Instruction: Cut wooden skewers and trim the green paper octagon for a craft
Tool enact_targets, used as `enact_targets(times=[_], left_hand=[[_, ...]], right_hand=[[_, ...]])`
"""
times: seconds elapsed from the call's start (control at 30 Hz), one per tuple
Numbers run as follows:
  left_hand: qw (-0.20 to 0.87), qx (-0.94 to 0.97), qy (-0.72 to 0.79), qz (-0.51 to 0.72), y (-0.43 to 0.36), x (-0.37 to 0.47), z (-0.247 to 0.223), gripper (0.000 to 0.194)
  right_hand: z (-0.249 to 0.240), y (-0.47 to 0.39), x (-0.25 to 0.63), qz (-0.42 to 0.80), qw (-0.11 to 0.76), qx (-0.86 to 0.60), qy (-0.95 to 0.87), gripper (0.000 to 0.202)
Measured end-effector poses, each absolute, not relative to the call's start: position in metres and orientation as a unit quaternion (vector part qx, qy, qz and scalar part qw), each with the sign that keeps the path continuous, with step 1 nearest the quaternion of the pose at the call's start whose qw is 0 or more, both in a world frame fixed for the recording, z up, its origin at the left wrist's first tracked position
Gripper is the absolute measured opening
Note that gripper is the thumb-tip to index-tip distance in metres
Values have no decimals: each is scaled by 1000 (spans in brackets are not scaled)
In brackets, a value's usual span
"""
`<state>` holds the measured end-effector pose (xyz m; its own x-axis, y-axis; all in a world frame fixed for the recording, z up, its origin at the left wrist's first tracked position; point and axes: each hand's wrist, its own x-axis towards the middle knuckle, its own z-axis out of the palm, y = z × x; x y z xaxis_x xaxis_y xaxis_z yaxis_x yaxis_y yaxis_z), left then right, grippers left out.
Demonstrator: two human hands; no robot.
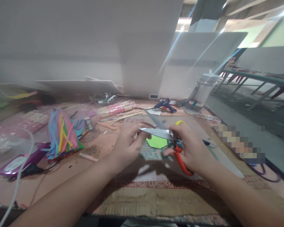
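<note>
My right hand (pixel 188 143) grips a pair of scissors (pixel 157 133) with orange-red and yellow handles. Their blades are spread apart and point left, toward my left hand (pixel 133 137). The fingers of that hand are curled in a pinch beside the lower blade; what they hold is hidden. Just under the blade shows a light green, many-sided piece of paper (pixel 158 142), close to my left thumb. Whether the thumb touches it I cannot tell. Below it are a whitish sheet (pixel 134 173) with teal print and a cardboard (pixel 132 198) with red lettering.
Fuzzy coloured craft stems (pixel 61 135) and a purple packet (pixel 38 157) lie left. Behind are bagged wooden sticks (pixel 118 108), a blue glue gun (pixel 165 105) and a clear lidded container (pixel 201 93). White boards (pixel 85 47) stand at the back. A pale cable (pixel 20 176) crosses the left front.
</note>
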<state>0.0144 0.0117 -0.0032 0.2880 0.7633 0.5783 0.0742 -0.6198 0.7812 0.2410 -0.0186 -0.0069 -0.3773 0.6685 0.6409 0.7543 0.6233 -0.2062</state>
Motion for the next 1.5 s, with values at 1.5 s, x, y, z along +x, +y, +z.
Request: enact_targets(times=[1.5], left_hand=[[311, 747, 301, 505, 12, 12, -3, 19]], right_hand=[[-11, -17, 241, -91, 353, -421, -831, 51]])
